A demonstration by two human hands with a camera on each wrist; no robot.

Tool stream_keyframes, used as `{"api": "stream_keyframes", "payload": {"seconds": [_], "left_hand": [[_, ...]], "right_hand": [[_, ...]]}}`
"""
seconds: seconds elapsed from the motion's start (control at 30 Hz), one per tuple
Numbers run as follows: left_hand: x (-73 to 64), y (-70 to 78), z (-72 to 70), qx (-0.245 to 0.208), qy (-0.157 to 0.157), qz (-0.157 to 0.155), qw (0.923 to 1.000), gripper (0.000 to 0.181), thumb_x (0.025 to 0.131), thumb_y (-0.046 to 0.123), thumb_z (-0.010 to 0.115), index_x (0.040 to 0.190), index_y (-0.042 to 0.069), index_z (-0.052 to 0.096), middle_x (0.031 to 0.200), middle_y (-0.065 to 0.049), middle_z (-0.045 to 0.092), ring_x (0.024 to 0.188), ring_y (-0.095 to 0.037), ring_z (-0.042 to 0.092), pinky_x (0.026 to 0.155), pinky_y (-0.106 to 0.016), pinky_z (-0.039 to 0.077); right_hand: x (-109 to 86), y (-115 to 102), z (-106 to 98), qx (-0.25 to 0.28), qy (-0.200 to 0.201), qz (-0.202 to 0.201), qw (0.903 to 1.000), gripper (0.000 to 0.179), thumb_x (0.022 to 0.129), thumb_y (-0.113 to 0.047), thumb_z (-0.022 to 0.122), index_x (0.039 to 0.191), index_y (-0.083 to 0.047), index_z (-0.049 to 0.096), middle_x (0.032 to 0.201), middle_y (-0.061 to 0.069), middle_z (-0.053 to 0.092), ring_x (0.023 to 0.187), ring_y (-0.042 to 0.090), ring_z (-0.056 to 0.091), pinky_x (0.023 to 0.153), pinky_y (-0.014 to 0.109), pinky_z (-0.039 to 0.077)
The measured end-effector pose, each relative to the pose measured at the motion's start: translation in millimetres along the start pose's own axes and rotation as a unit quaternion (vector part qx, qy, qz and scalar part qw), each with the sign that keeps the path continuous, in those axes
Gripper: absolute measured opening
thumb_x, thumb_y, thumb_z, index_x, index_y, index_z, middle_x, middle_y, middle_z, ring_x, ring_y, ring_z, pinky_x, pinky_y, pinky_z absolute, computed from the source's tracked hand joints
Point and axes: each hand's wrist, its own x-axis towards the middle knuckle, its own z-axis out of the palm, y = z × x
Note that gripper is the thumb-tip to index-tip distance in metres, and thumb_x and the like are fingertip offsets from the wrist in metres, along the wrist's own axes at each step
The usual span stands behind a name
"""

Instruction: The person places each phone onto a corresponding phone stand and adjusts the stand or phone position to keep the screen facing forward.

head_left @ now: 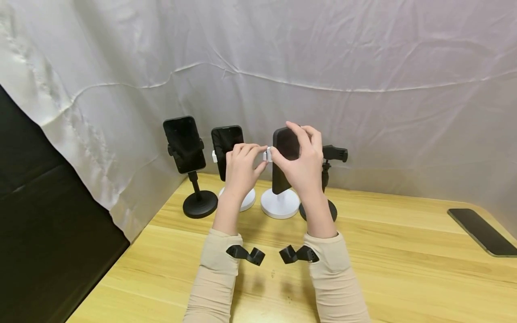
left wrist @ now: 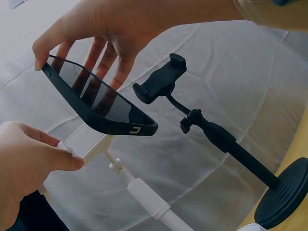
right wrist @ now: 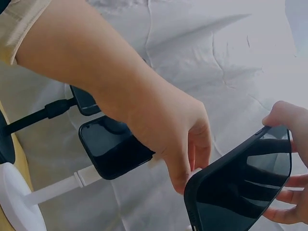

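Observation:
My right hand (head_left: 303, 166) grips a black smartphone (head_left: 281, 181) by its opposite edges, thumb on one side and fingers on the other. The phone stands tilted, close in front of the white holder (left wrist: 89, 144) of a phone stand, and overlaps it in the left wrist view. With thumb and fingers, my left hand (head_left: 242, 166) pinches the white clamp end (head_left: 267, 154) of this holder. The stand's round white base (head_left: 280, 204) rests on the table below. In the right wrist view the phone hides much of the holder.
To the left, a black stand (head_left: 199, 204) and a white stand (head_left: 247, 202) each carry a smartphone. A black phone stand (head_left: 335, 153) with no phone is at the right. Another smartphone (head_left: 484, 231) lies on the wooden table (head_left: 383, 269). A grey curtain (head_left: 363, 67) hangs behind.

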Motion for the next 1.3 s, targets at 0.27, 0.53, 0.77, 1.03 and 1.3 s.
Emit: {"api": "stream_keyframes", "payload": {"seconds": [0.27, 0.53, 0.77, 1.03, 1.3], "left_hand": [[0.4, -0.9, -0.2, 0.007, 0.006, 0.005, 0.9999, 0.035, 0.088, 0.031, 0.072, 0.121, 0.022, 0.068, 0.118, 0.002, 0.067, 0.114, -0.021, 0.050, 0.090, -0.042, 0.039], [1.5, 0.1, 1.3, 0.011, 0.011, 0.011, 0.9998, 0.031, 0.088, 0.029, 0.073, 0.116, 0.019, 0.070, 0.117, 0.002, 0.068, 0.114, -0.021, 0.050, 0.089, -0.042, 0.039], [0.7, 2.5, 0.5, 0.011, 0.010, 0.015, 0.9998, 0.031, 0.087, 0.028, 0.074, 0.116, 0.018, 0.070, 0.118, 0.001, 0.067, 0.114, -0.021, 0.051, 0.089, -0.043, 0.040], [-1.1, 1.8, 1.5, 0.015, 0.012, 0.012, 0.9998, 0.033, 0.085, 0.028, 0.076, 0.115, 0.016, 0.070, 0.119, 0.001, 0.068, 0.114, -0.022, 0.052, 0.089, -0.043, 0.040], [-1.2, 0.6, 2.2, 0.013, 0.016, 0.016, 0.9997, 0.035, 0.084, 0.027, 0.076, 0.116, 0.014, 0.070, 0.119, -0.001, 0.068, 0.114, -0.023, 0.052, 0.090, -0.044, 0.041]], "right_hand": [[1.0, 0, 4, 0.011, 0.004, -0.012, 0.9999, 0.056, 0.080, -0.024, 0.078, 0.133, -0.018, 0.059, 0.127, 0.017, 0.044, 0.081, 0.030, 0.044, 0.071, 0.028, 0.035], [1.7, -2, 8, 0.013, 0.016, -0.016, 0.9997, 0.056, 0.080, -0.026, 0.079, 0.132, -0.016, 0.060, 0.126, 0.017, 0.045, 0.079, 0.031, 0.044, 0.071, 0.028, 0.035], [0.7, -1, 10, 0.003, 0.022, -0.018, 0.9996, 0.054, 0.081, -0.027, 0.077, 0.132, -0.018, 0.060, 0.128, 0.017, 0.045, 0.084, 0.032, 0.047, 0.072, 0.031, 0.038], [1.8, 3, 14, -0.024, 0.009, -0.015, 0.9996, 0.056, 0.080, -0.027, 0.077, 0.133, -0.020, 0.059, 0.135, 0.016, 0.043, 0.120, 0.028, 0.045, 0.097, 0.051, 0.042], [3.6, 3, 17, -0.080, 0.003, -0.056, 0.9952, 0.054, 0.081, -0.028, 0.075, 0.131, -0.015, 0.060, 0.130, 0.020, 0.044, 0.111, 0.034, 0.046, 0.092, 0.051, 0.042]]}}
